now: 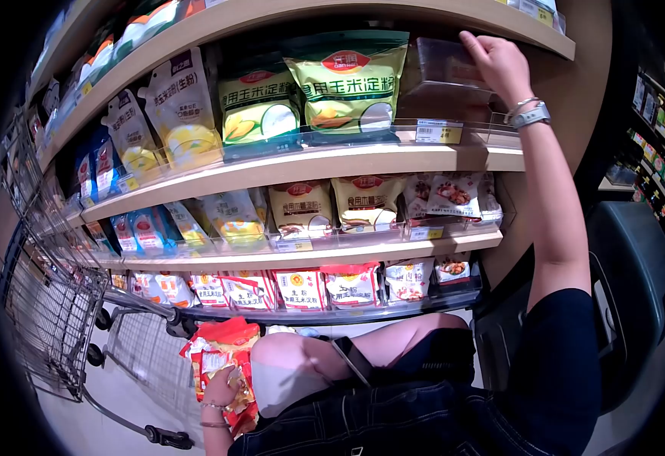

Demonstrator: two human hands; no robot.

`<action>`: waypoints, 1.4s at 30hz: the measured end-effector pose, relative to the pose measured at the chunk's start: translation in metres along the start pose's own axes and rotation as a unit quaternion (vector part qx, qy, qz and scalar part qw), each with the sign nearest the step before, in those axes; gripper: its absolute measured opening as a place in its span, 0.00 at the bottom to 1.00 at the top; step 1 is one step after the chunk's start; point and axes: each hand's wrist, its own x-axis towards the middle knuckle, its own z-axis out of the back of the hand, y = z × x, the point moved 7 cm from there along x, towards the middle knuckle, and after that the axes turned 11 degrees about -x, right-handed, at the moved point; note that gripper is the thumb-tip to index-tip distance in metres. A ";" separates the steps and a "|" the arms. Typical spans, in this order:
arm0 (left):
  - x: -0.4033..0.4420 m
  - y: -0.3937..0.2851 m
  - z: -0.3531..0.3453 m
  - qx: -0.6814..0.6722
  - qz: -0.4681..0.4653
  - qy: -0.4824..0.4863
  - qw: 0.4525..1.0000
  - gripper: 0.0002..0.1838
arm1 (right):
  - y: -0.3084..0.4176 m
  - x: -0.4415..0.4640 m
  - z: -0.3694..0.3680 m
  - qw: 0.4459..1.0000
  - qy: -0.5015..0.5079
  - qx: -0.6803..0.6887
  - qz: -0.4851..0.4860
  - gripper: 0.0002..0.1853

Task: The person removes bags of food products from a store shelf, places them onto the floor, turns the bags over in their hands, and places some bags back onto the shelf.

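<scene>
From here I can see the right hand (pixel 499 67) raised to the right of the green bag (pixel 345 83), up against a clear box (pixel 442 64) that stands just beside that bag on the same shelf (pixel 309 178). The thumb points up near the box's top edge; the other fingers are turned away from me, so I cannot tell whether they pinch it.

The box looks like thin, stiff plastic: light, I'd judge, smooth enough to slip, and liable to crack if squeezed hard. The rim and the end nearest the hand seem the best places to hold.

Well below the green bag and to its left, the left hand (pixel 222 386) is on some red packets (pixel 226 334) beside the knee. Its fingers are bent over the wrapping, though how tightly they press I cannot tell. The packets look soft and glossy, likely to crumple and slide; a broad hold around the body would probably serve better than a corner.
</scene>
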 end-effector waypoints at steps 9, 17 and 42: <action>0.014 -0.062 0.023 -0.017 -0.129 -0.022 0.991 0.23 | -0.027 -0.069 0.152 0.973 -0.116 0.196 -0.026 0.21; 0.028 -0.200 -0.029 -0.118 -0.347 0.071 0.928 0.20 | 0.007 -0.196 0.335 0.948 -0.317 0.012 -0.036 0.19; 0.032 -0.185 -0.087 -0.194 -0.422 0.106 0.879 0.16 | -0.132 -0.220 0.248 0.715 -0.101 -0.683 -0.116 0.19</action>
